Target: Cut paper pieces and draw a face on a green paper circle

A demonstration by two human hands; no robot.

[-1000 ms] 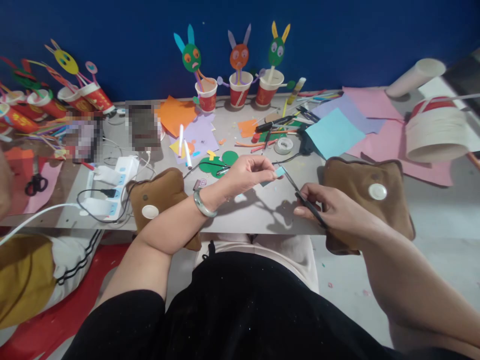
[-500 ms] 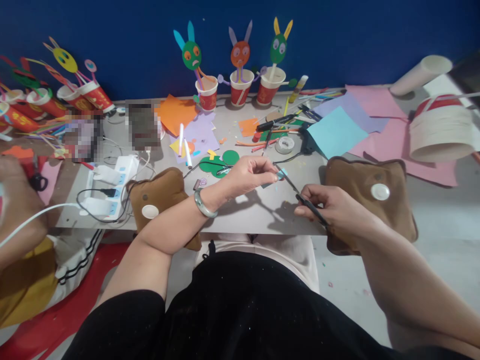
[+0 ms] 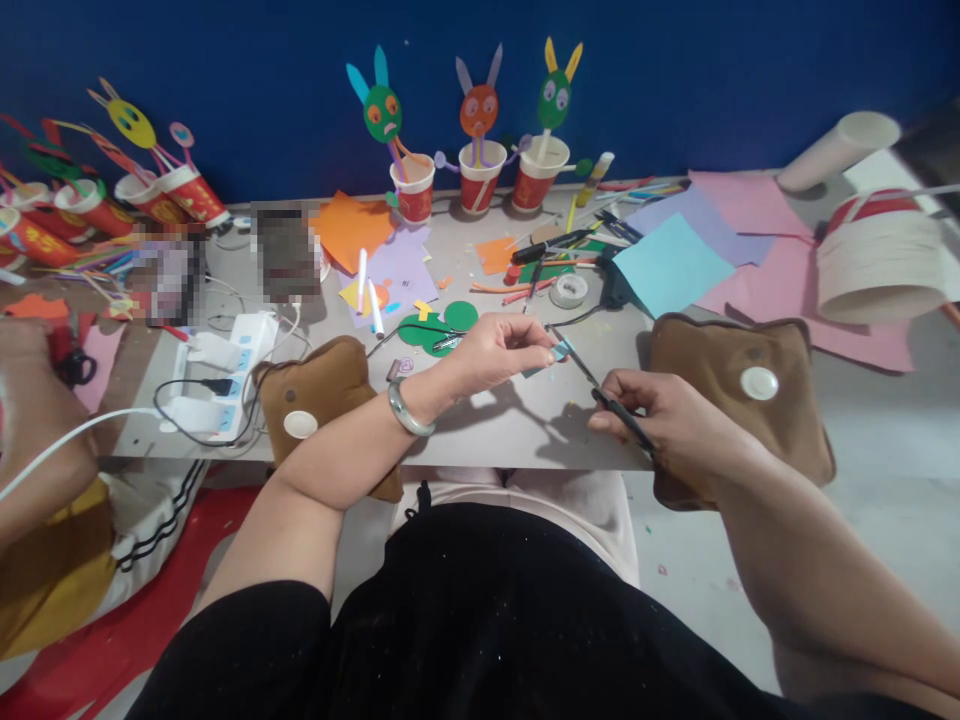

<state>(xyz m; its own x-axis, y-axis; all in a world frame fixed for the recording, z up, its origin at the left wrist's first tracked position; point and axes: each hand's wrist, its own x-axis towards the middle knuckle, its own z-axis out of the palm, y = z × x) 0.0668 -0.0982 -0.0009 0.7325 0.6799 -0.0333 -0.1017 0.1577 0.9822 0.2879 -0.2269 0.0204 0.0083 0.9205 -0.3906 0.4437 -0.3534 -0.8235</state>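
Note:
Between the thumb and fingertips of my left hand [image 3: 499,352] is a small piece of light blue paper [image 3: 559,351], mostly covered by the fingers. My right hand [image 3: 660,412] is closed round the dark handles of a pair of scissors [image 3: 621,412]. The blades point up and to the left, with their tips right at the blue paper. Behind my left hand lie green paper circles [image 3: 460,317]. A larger light blue sheet [image 3: 673,265] rests beyond my right hand.
Paper-cup figures [image 3: 482,175] stand along the blue wall. Brown pouches [image 3: 735,385] lie at both sides. A power strip [image 3: 244,365] with cables is at left, near another person's arm [image 3: 45,420]. Markers, tape [image 3: 569,291] and a glue gun [image 3: 616,282] lie behind my hands.
The blue paper has tilted and shifted slightly in my left fingers against the scissor blades. My right hand stays in nearly the same place.

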